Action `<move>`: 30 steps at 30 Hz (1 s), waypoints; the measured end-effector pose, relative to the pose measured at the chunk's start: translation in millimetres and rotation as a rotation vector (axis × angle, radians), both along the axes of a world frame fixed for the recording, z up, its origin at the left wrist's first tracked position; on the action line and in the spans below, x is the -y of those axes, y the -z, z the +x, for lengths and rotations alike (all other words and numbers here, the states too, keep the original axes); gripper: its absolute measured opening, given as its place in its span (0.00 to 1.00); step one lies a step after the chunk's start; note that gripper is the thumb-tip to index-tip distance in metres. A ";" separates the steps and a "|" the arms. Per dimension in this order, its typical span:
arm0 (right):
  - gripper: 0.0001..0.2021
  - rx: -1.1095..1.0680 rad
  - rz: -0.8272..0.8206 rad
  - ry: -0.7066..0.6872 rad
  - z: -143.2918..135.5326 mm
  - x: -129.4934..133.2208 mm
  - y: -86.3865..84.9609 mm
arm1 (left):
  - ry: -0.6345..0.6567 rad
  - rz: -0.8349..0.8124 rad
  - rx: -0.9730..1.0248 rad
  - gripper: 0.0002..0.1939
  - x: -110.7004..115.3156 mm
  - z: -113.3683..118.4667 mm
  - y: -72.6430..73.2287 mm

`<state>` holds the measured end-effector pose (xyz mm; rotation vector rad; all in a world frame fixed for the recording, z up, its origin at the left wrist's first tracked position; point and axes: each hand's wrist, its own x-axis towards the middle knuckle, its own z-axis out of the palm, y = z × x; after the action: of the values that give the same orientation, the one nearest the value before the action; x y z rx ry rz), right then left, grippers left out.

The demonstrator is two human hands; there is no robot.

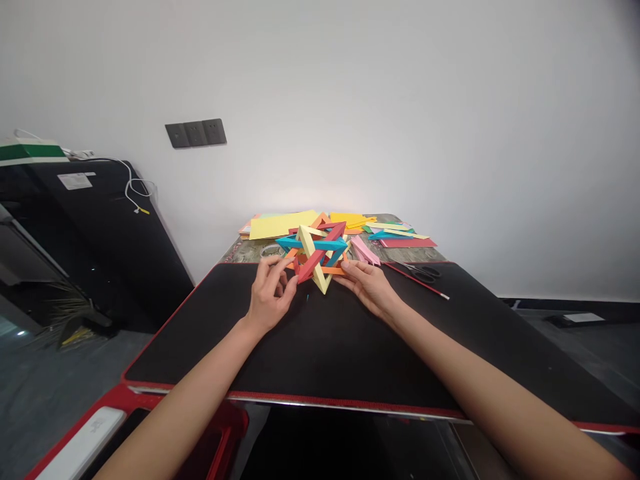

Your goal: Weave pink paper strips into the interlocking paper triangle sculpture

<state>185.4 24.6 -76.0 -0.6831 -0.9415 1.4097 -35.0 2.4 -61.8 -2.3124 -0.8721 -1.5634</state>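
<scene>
A folded-paper star model (320, 252) of interlocked red, blue, pale yellow and orange strips stands over the far part of the black mat. My left hand (270, 290) has its fingers closed on the model's left side, by an orange and a red strip. On the other side, my right hand (367, 283) pinches an orange corner between thumb and fingers. Some fingertips of both hands are hidden behind the paper. Just behind my right hand lie pink folded strips (365, 251).
Yellow paper sheets (280, 225) and a stack of coloured strips (400, 233) lie at the table's back. Scissors (423, 272) and a red pencil (420, 281) rest to the right. The black mat (325, 353) has a red edge. A wall stands directly behind.
</scene>
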 end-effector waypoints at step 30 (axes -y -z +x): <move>0.12 0.029 0.014 -0.009 -3.5 7.0 -4.5 | -0.044 -0.257 -0.260 0.24 2.9 -0.1 -0.1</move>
<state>182.0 17.6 -71.5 -0.6910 -0.9770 1.4037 -35.0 -0.5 -61.7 -2.5753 -1.1001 -1.1546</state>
